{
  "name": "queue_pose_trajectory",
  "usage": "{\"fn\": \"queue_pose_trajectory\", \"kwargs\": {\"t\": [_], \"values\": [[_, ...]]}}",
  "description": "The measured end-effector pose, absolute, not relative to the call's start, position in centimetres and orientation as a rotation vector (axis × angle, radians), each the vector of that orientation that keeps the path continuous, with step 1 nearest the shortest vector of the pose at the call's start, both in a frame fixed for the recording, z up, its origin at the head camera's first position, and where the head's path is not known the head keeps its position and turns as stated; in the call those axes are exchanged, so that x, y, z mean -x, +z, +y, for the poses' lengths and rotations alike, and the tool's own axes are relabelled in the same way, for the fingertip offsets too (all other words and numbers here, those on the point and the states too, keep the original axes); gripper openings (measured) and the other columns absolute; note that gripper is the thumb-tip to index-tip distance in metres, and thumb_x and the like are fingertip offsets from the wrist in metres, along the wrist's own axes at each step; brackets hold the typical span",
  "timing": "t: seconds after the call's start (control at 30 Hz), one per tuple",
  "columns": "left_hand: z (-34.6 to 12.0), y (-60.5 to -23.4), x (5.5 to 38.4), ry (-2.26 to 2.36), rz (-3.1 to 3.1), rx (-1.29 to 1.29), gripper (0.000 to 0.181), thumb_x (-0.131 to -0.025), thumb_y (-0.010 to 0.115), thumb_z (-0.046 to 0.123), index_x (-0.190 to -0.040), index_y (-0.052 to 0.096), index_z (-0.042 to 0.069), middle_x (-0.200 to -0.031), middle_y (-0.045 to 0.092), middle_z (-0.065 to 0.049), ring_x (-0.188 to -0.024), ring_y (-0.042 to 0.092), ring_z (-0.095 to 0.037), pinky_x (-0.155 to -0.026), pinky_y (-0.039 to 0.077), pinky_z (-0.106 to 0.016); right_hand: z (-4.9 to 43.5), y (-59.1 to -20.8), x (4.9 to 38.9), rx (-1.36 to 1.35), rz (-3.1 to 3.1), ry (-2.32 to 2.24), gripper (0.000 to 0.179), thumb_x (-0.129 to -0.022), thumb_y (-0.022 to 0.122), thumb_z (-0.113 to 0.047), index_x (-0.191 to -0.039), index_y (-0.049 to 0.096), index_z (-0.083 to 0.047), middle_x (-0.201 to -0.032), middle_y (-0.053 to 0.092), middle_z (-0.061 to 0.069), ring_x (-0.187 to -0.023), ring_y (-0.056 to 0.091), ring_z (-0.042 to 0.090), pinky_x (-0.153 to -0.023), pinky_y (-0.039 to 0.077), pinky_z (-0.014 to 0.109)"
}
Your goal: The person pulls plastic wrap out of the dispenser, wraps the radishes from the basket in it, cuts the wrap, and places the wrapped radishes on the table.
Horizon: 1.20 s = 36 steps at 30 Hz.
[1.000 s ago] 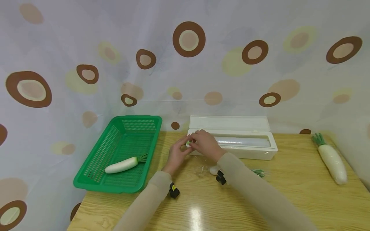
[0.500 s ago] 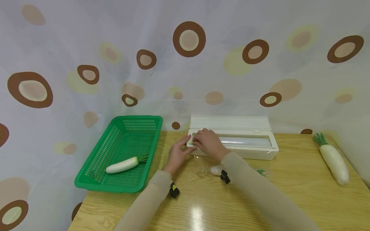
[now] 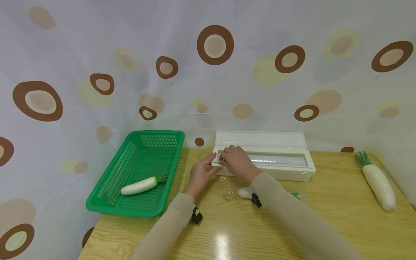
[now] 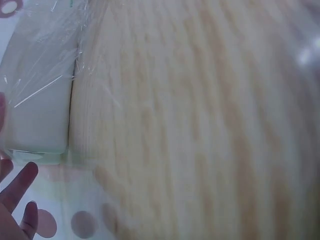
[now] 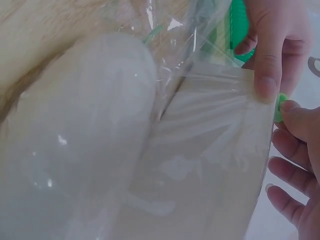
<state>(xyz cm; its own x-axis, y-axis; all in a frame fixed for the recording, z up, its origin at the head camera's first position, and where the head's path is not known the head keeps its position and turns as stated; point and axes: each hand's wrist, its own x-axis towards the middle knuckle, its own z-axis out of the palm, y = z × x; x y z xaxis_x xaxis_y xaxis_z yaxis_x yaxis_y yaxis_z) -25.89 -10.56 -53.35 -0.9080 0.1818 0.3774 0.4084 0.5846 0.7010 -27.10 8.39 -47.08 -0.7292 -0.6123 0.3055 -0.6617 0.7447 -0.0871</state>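
In the head view a white cling film box (image 3: pixel 294 174) lies on the table, lid raised, a film roll (image 3: pixel 279 160) inside. My left hand (image 3: pixel 199 177) grips the box's left end, its thumb on the front corner in the right wrist view. My right hand (image 3: pixel 238 162) pinches a small green slide cutter (image 5: pixel 281 107) at the box edge near that thumb. Clear film (image 5: pixel 215 110) drapes over the box front. Just in front of the box lies a film-covered white radish (image 3: pixel 245 192), partly hidden under my right forearm.
At left stands a green plastic basket (image 3: pixel 136 213) holding a white radish (image 3: pixel 139 185) with green stems. Another radish, wrapped in film (image 3: pixel 379 186), lies at the table's far right. A patterned curtain (image 3: pixel 182 119) hangs right behind the box.
My right hand has slid slightly to the right along the box edge with the green slide cutter. My left hand keeps its hold on the box end.
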Motion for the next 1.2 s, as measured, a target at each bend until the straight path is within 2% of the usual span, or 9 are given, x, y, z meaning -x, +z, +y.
{"fn": "queue_pose_trajectory", "kwargs": {"t": [0.53,0.8,0.9,1.03,1.13,1.2], "values": [[-9.9,-53.5,25.5,-1.065,-2.484,0.540,0.059,-0.089,0.081,0.034,-0.140,0.066,0.009,-0.140,0.064,-0.011,-0.124,0.064,-0.028,-0.098,0.056,-0.042,10.1,-46.8,26.8,-1.043,-2.690,0.276,0.013,-0.100,0.072,-0.021,-0.102,0.075,-0.008,-0.100,0.071,0.004,-0.093,0.063,0.024,-0.085,0.055,0.043],[-10.2,-53.4,25.5,-1.215,-2.563,0.403,0.063,-0.089,0.079,0.038,-0.145,0.062,0.014,-0.146,0.059,-0.003,-0.133,0.058,-0.023,-0.108,0.049,-0.041,13.8,-46.8,26.7,-1.072,-2.671,0.331,0.009,-0.098,0.074,-0.017,-0.100,0.075,-0.009,-0.095,0.070,0.003,-0.090,0.063,0.023,-0.083,0.055,0.043],[-10.0,-53.2,25.3,-1.246,-2.593,0.406,0.064,-0.091,0.077,0.041,-0.147,0.059,0.015,-0.148,0.058,-0.002,-0.132,0.060,-0.022,-0.109,0.047,-0.041,15.7,-46.6,26.2,-1.078,-2.666,0.294,0.007,-0.098,0.074,-0.015,-0.098,0.074,-0.008,-0.093,0.068,0.002,-0.088,0.062,0.023,-0.081,0.054,0.042],[-9.7,-53.2,25.3,-1.209,-2.615,0.403,0.066,-0.091,0.075,0.045,-0.148,0.059,0.017,-0.144,0.063,-0.003,-0.118,0.069,-0.019,-0.102,0.053,-0.039,18.8,-46.3,25.7,-1.081,-2.659,0.278,0.004,-0.097,0.074,-0.012,-0.096,0.073,-0.008,-0.092,0.066,0.002,-0.086,0.060,0.023,-0.079,0.052,0.042],[-9.8,-53.1,25.2,-1.273,-2.599,0.413,0.066,-0.091,0.077,0.040,-0.149,0.057,0.013,-0.142,0.064,-0.006,-0.105,0.072,-0.018,-0.096,0.057,-0.035,21.2,-46.1,25.2,-1.089,-2.662,0.277,0.003,-0.095,0.075,-0.008,-0.096,0.073,-0.008,-0.092,0.066,0.002,-0.085,0.059,0.023,-0.079,0.052,0.042],[-9.8,-53.0,25.1,-1.336,-2.579,0.435,0.065,-0.092,0.078,0.034,-0.149,0.056,0.010,-0.143,0.063,-0.009,-0.103,0.071,-0.018,-0.095,0.057,-0.032,22.7,-45.9,24.8,-1.089,-2.662,0.253,0.004,-0.094,0.076,-0.007,-0.096,0.072,-0.009,-0.091,0.065,0.002,-0.085,0.059,0.022,-0.079,0.052,0.042]]}}
